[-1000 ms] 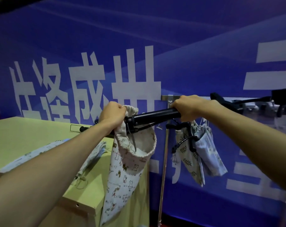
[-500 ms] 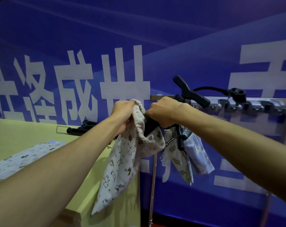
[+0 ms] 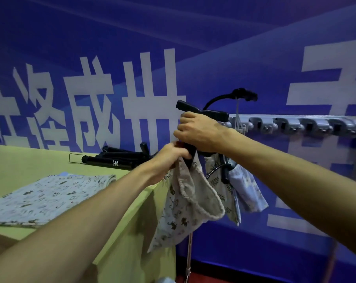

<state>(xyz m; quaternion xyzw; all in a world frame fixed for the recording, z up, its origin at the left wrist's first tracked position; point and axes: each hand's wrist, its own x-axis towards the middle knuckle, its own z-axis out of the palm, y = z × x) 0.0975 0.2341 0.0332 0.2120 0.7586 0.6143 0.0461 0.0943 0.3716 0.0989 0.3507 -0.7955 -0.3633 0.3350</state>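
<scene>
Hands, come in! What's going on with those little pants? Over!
Left hand pinches pants at waistband. Right hand grips black hanger. Pants dangle below both hands, beside table. Hung clothes crowd just behind; rail hooks free further right.

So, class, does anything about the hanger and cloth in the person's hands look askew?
The black plastic hanger, gripped by the right hand, tilts steeply instead of sitting level. The cream animal-print cloth garment hangs from its lower end only, pinched by the left hand, its waistband sagging open.
</scene>
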